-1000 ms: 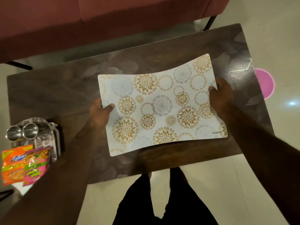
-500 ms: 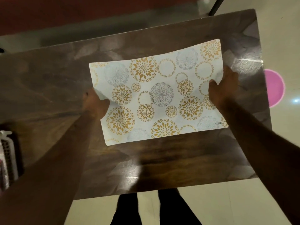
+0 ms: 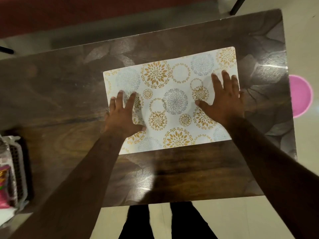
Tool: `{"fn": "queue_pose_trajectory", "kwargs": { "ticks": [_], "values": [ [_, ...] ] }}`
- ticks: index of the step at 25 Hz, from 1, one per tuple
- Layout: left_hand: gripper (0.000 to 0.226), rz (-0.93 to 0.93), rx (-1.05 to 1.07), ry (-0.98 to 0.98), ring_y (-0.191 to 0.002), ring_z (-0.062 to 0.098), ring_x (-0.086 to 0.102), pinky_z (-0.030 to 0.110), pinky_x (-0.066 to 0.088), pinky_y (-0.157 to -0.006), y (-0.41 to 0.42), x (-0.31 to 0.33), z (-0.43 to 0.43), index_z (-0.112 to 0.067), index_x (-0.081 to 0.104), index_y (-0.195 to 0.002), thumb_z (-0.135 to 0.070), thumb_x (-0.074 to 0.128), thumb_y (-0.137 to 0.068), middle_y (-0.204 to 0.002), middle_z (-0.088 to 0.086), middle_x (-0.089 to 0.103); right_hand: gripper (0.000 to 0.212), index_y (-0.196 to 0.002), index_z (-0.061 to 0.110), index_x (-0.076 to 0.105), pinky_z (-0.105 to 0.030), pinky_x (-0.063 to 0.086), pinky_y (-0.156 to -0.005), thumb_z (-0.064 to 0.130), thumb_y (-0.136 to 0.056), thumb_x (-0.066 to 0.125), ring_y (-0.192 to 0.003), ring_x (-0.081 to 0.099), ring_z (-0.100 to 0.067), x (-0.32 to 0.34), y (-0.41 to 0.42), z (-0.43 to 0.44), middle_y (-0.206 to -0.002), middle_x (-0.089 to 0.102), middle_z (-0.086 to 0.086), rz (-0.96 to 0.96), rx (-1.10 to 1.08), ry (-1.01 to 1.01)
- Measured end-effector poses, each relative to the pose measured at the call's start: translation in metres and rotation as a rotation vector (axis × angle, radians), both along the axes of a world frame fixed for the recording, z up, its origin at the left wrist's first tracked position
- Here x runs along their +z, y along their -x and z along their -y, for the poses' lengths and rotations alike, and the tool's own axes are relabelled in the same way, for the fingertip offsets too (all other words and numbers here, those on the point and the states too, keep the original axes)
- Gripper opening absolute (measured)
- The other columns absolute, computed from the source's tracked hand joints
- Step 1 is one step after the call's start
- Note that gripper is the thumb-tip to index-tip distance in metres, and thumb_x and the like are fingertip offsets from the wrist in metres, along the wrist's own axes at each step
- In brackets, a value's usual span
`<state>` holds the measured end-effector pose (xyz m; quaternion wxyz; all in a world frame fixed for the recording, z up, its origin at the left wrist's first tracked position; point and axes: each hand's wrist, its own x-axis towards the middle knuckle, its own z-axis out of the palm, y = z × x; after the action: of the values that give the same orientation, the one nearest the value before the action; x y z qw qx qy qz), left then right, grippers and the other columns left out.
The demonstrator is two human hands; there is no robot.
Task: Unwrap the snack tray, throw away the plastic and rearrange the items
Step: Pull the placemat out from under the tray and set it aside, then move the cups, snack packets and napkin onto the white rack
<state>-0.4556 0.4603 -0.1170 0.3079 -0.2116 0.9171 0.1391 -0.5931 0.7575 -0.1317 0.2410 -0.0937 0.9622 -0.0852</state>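
A white placemat [image 3: 174, 80] with gold and grey flower rings lies flat on the dark wooden table [image 3: 60, 104]. My left hand [image 3: 123, 114] presses on its left part with straight, spread fingers. My right hand [image 3: 223, 99] lies flat on its right part, fingers spread too. At the left frame edge the snack tray [image 3: 18, 169], white with a mesh wall and wrapped in plastic, is only partly in view; a pink snack packet [image 3: 4, 185] shows inside it.
A red sofa [image 3: 86, 12] stands beyond the table's far edge. A round pink object [image 3: 301, 95] sits on the pale floor to the right of the table. My legs [image 3: 165, 221] stand at the table's near edge.
Both hands let go of the placemat's side edges and now press flat on top of it. The mat, curved and lifted before, lies flat on the table.
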Motion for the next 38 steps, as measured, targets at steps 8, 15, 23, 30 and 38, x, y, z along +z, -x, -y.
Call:
{"fn": "queue_pose_trajectory", "kwargs": {
  "ticks": [8, 15, 23, 30, 38],
  "values": [
    [0.131, -0.031, 0.001, 0.012, -0.156, 0.034, -0.011, 0.070, 0.026, -0.115, -0.006, -0.012, 0.000, -0.042, -0.001, -0.158, -0.062, 0.085, -0.062, -0.170, 0.000, -0.015, 0.107, -0.168, 0.030, 0.008, -0.070, 0.014, -0.126, 0.078, -0.086, 0.058, -0.165, -0.005, -0.033, -0.007, -0.001, -0.001, -0.178, -0.004, -0.001, 0.031, -0.004, -0.024],
    [0.129, -0.031, 0.010, -0.009, -0.156, 0.033, -0.011, 0.071, 0.025, -0.115, -0.010, -0.009, 0.001, -0.041, 0.001, -0.159, -0.061, 0.085, -0.063, -0.170, 0.000, -0.013, 0.108, -0.168, 0.029, 0.008, -0.070, 0.014, -0.126, 0.077, -0.086, 0.059, -0.165, -0.004, -0.033, -0.005, -0.004, 0.002, -0.178, -0.004, -0.001, 0.034, 0.002, -0.054],
    [0.121, -0.116, 0.055, 0.037, -0.156, 0.035, 0.003, 0.062, 0.022, -0.117, -0.037, 0.027, 0.020, -0.038, 0.002, -0.159, -0.064, 0.080, -0.070, -0.170, 0.003, -0.003, 0.089, -0.166, 0.030, 0.016, -0.066, 0.017, -0.126, 0.067, -0.095, 0.055, -0.165, 0.009, -0.032, 0.031, -0.037, 0.051, -0.178, 0.007, -0.002, -0.037, 0.042, 0.029],
    [0.073, -0.199, 0.230, -0.047, -0.151, 0.030, 0.025, 0.051, 0.031, -0.118, -0.116, 0.084, 0.086, -0.024, 0.033, -0.153, -0.033, 0.063, -0.087, -0.165, 0.008, 0.025, 0.082, -0.164, 0.026, 0.025, -0.060, 0.035, -0.120, 0.054, -0.097, 0.062, -0.158, 0.030, -0.034, 0.076, -0.095, 0.148, -0.173, 0.025, -0.005, 0.007, 0.149, 0.180],
    [0.064, -0.320, 0.368, -0.087, -0.133, 0.032, 0.046, 0.040, 0.044, -0.105, -0.262, 0.113, 0.213, -0.018, 0.045, -0.145, -0.027, 0.065, -0.085, -0.149, 0.007, 0.044, 0.066, -0.155, 0.027, 0.040, -0.052, 0.042, -0.114, 0.045, -0.097, 0.066, -0.140, 0.051, -0.037, 0.106, -0.230, 0.313, -0.159, 0.044, -0.009, 0.158, 0.275, 0.251]
  ]
}}
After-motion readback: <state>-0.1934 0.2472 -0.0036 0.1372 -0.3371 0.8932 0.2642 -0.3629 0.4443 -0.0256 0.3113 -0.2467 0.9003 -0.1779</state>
